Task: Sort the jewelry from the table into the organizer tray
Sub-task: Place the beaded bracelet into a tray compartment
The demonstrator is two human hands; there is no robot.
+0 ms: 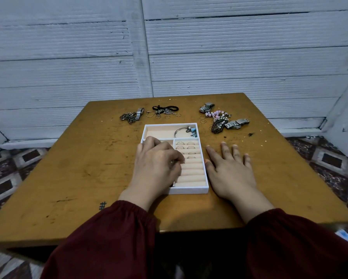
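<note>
A white organizer tray [189, 191] with beige lining lies in the middle of the table. Its top compartment holds a silver bangle [180, 131] with a blue charm. Several rings [191, 153] sit in the ring rolls at the right. My left hand [158, 162] hovers over the tray's left half, fingers pinched on a small ring [172, 162] at the ring rolls. My right hand [229, 168] lies flat and open on the table, touching the tray's right wall. Loose jewelry lies beyond the tray: chains and a watch [131, 115], a black cord bracelet [165, 108], pink beads [217, 114].
The brown wooden table [78, 168] stands against a white panelled wall. Two metal watch bands [236, 124] and loose rings [203, 119] lie at the back right. A patterned floor shows on both sides. Dark red sleeves cover my forearms.
</note>
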